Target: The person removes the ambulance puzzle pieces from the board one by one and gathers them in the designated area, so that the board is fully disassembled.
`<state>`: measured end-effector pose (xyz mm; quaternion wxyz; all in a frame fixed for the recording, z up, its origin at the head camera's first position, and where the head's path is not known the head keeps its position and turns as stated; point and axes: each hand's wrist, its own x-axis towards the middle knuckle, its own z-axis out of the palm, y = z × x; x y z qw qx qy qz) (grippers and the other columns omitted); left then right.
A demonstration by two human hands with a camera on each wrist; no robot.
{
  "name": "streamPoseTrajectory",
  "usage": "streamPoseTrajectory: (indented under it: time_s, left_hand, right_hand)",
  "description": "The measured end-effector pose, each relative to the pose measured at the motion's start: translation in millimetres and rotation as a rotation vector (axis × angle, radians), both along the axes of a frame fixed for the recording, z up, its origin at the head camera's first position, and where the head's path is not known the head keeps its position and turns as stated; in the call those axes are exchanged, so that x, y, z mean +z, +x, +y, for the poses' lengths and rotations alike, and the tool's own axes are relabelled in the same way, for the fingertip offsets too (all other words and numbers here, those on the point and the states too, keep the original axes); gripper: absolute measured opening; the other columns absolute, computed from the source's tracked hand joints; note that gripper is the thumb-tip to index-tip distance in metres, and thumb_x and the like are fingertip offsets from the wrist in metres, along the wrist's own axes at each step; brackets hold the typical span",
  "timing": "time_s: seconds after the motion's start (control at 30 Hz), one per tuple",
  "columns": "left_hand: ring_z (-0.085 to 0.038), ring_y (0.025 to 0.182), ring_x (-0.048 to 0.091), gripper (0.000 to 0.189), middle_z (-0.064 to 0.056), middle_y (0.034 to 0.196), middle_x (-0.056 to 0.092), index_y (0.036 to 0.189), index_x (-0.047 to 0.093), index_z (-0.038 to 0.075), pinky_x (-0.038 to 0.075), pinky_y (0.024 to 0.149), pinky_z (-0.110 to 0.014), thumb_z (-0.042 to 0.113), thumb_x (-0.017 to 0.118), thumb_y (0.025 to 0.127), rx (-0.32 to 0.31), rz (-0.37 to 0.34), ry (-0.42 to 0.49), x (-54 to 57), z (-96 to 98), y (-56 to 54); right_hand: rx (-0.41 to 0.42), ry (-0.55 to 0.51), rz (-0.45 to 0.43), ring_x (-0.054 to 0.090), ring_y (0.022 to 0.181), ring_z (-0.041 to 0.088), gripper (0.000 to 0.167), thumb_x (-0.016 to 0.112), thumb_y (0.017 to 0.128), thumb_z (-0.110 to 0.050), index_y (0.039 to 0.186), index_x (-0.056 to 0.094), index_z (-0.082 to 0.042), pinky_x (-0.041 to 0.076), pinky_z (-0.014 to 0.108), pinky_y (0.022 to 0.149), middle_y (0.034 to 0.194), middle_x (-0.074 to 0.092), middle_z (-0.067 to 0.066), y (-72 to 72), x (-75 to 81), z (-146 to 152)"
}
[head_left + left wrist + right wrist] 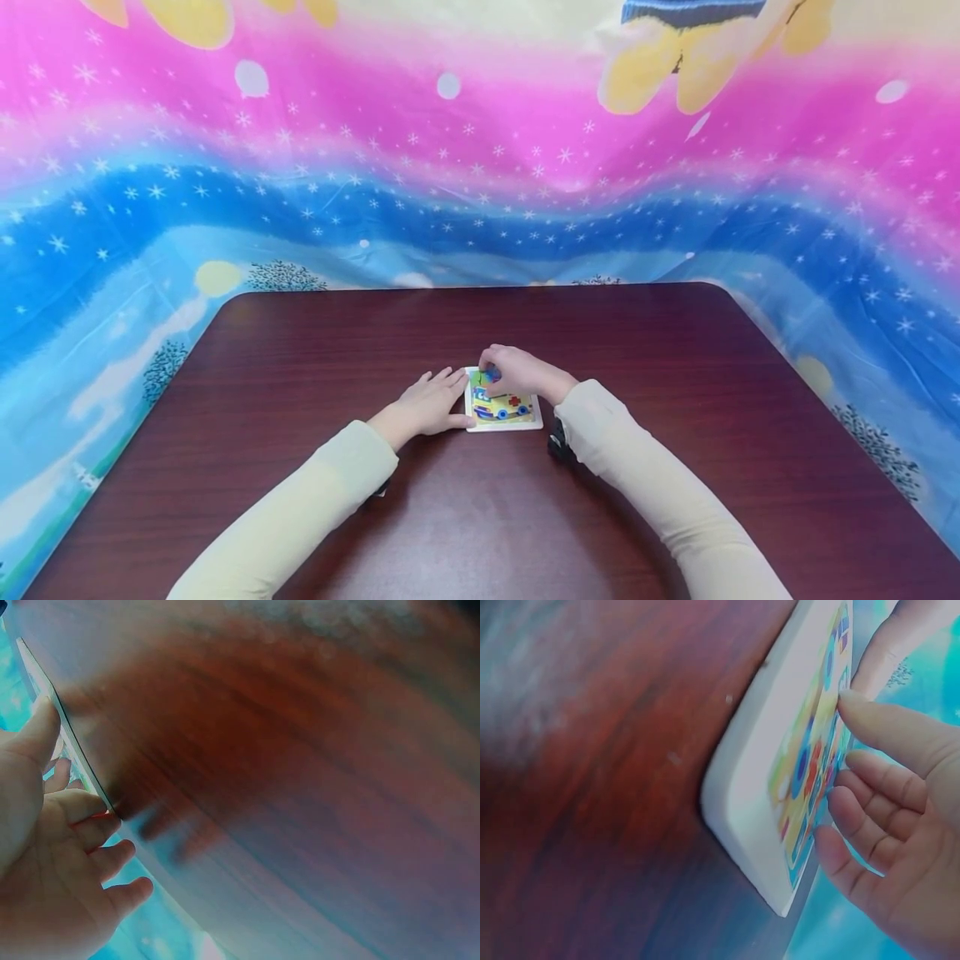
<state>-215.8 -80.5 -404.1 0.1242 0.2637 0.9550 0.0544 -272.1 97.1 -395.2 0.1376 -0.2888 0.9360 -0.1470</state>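
Note:
A small white-framed picture board (504,427), looking like a child's puzzle, lies flat on the table, with a yellow ambulance bearing a red cross on it. My left hand (429,403) rests at its left side, fingers extended, the thumb at the near left corner. In the left wrist view that thumb (41,731) touches the board's edge. Over the upper part of the picture is my right hand (519,371), fingers bent down with the tips at its surface. The right wrist view has its thumb (866,712) apart from the fingers; I cannot tell whether a piece is pinched.
The dark reddish-brown table (337,333) has rounded far corners. Behind and beside it hangs a pink and blue cloth (480,158) with snowflakes. Both forearms, in pale sleeves (645,467), reach in from the near side, and a black wrist device (557,442) shows at the right cuff.

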Motion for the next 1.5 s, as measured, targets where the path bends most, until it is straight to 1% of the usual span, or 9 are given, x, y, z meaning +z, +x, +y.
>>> streamPoseTrajectory:
  time_s: [0.13, 0.27, 0.43, 0.5, 0.67, 0.8, 0.97, 1.23, 1.5]
  left_hand:
    - [-0.028, 0.135, 0.021, 0.076, -0.011, 0.147, 0.028, 0.142, 0.031, 0.002, 0.02, 0.107, -0.047, 0.05, 0.054, 0.088, 0.001, 0.008, -0.001, 0.7, 0.5, -0.1]
    - [-0.027, 0.135, 0.023, 0.076, -0.011, 0.146, 0.03, 0.141, 0.033, 0.001, 0.021, 0.107, -0.045, 0.05, 0.054, 0.088, -0.014, 0.05, -0.025, 0.2, 1.4, 1.3]
    - [-0.026, 0.131, 0.032, 0.071, -0.012, 0.14, 0.04, 0.136, 0.041, -0.001, 0.024, 0.106, -0.042, 0.05, 0.054, 0.088, -0.082, 0.143, -0.065, 0.5, 2.1, 4.9]
    - [-0.025, 0.128, 0.036, 0.068, -0.012, 0.137, 0.044, 0.134, 0.045, 0.0, 0.025, 0.105, -0.041, 0.048, 0.056, 0.087, -0.112, 0.162, -0.064, 2.2, 1.5, 6.3]
    - [-0.025, 0.125, 0.041, 0.058, -0.014, 0.133, 0.048, 0.131, 0.051, 0.006, 0.027, 0.105, -0.04, 0.043, 0.058, 0.088, -0.167, 0.141, -0.027, 4.5, -2.7, 7.8]
    - [-0.025, 0.126, 0.04, 0.054, -0.013, 0.135, 0.046, 0.132, 0.052, 0.009, 0.028, 0.104, -0.039, 0.041, 0.057, 0.089, -0.184, 0.124, -0.019, 3.4, -5.7, 8.3]
    - [-0.026, 0.128, 0.037, 0.053, -0.012, 0.138, 0.043, 0.134, 0.05, 0.01, 0.028, 0.105, -0.039, 0.039, 0.057, 0.09, -0.182, 0.1, -0.007, 3.7, -7.6, 8.9]
    - [-0.025, 0.131, 0.031, 0.053, -0.01, 0.141, 0.039, 0.136, 0.047, 0.012, 0.026, 0.106, -0.038, 0.039, 0.056, 0.091, -0.155, 0.064, -0.003, 4.7, -8.6, 10.6]
    - [-0.025, 0.131, 0.032, 0.053, -0.011, 0.141, 0.039, 0.136, 0.048, 0.013, 0.026, 0.105, -0.038, 0.039, 0.055, 0.091, -0.146, 0.064, -0.005, 2.8, -7.3, 9.1]
  right_hand:
    - [-0.001, -0.024, -0.019, 0.053, 0.095, 0.014, 0.035, 0.072, 0.081, -0.021, 0.11, 0.059, -0.009, 0.045, 0.031, 0.084, 0.103, 0.054, 0.0, -1.7, -0.9, 1]
    - [0.013, -0.03, -0.019, 0.054, 0.097, 0.014, 0.038, 0.072, 0.081, -0.021, 0.114, 0.06, -0.008, 0.045, 0.03, 0.086, 0.105, 0.053, 0.0, -2.7, -2.6, 2]
    - [0.017, -0.028, -0.02, 0.053, 0.095, 0.014, 0.036, 0.073, 0.081, -0.022, 0.111, 0.059, -0.01, 0.045, 0.03, 0.084, 0.104, 0.052, 0.0, -2.5, -1.7, 1]
    - [0.015, -0.03, -0.022, 0.052, 0.093, 0.014, 0.035, 0.073, 0.08, -0.022, 0.11, 0.059, -0.01, 0.045, 0.03, 0.082, 0.103, 0.052, -0.001, -1.7, -0.6, 0]
    - [0.006, -0.046, -0.025, 0.05, 0.086, 0.013, 0.032, 0.073, 0.08, -0.022, 0.106, 0.056, -0.013, 0.045, 0.03, 0.078, 0.099, 0.051, -0.002, -1.6, 0.9, 1]
    - [0.007, -0.06, -0.021, 0.048, 0.084, 0.013, 0.031, 0.074, 0.079, -0.02, 0.102, 0.054, -0.013, 0.044, 0.029, 0.075, 0.096, 0.05, -0.002, -1.6, 1.3, 1]
    - [0.007, -0.072, -0.007, 0.05, 0.085, 0.014, 0.03, 0.074, 0.079, -0.018, 0.102, 0.055, -0.013, 0.045, 0.03, 0.076, 0.095, 0.051, -0.001, -0.9, 0.2, 1]
    - [-0.02, -0.064, 0.011, 0.053, 0.087, 0.014, 0.028, 0.072, 0.081, -0.016, 0.106, 0.06, -0.011, 0.046, 0.029, 0.078, 0.097, 0.055, 0.0, -0.9, -3.7, 1]
    - [-0.049, -0.14, -0.005, 0.054, 0.087, 0.013, 0.027, 0.073, 0.08, -0.016, 0.103, 0.061, -0.009, 0.047, 0.027, 0.076, 0.097, 0.057, 0.0, -3.3, -5.3, 6]
